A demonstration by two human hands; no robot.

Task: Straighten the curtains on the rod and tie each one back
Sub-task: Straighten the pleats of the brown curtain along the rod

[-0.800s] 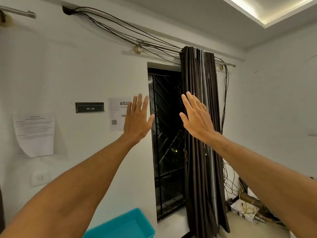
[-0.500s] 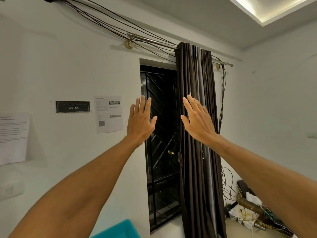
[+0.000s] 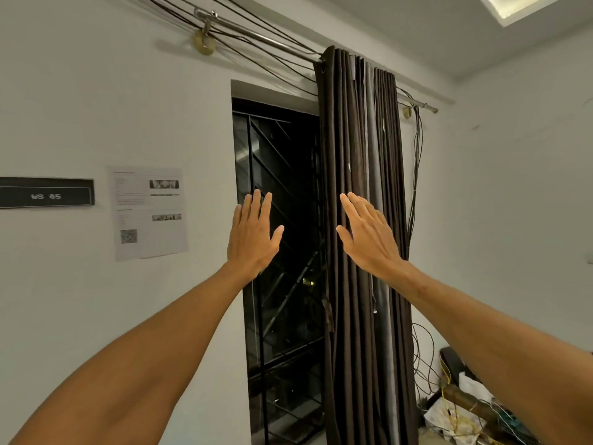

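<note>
A dark brown curtain [image 3: 353,139] hangs bunched in tight folds at the right side of a metal rod [image 3: 263,38], with a grey lining showing between the pleats. My right hand [image 3: 369,236] is raised in front of the curtain, fingers straight and spread, holding nothing. My left hand [image 3: 252,234] is raised flat before the dark barred window [image 3: 279,175], left of the curtain, also holding nothing. Whether either hand touches anything cannot be told.
Black cables [image 3: 250,20] run along the rod and hang down the wall right of the curtain [image 3: 417,175]. Printed sheets [image 3: 149,213] and a black sign [image 3: 46,195] are on the left wall. Clutter and wires [image 3: 462,409] lie on the floor at lower right.
The view has moved closer to the window and tilted up; the blue bin has left the frame. Both hands stay raised with straight fingers, nearer the curtain and window.
</note>
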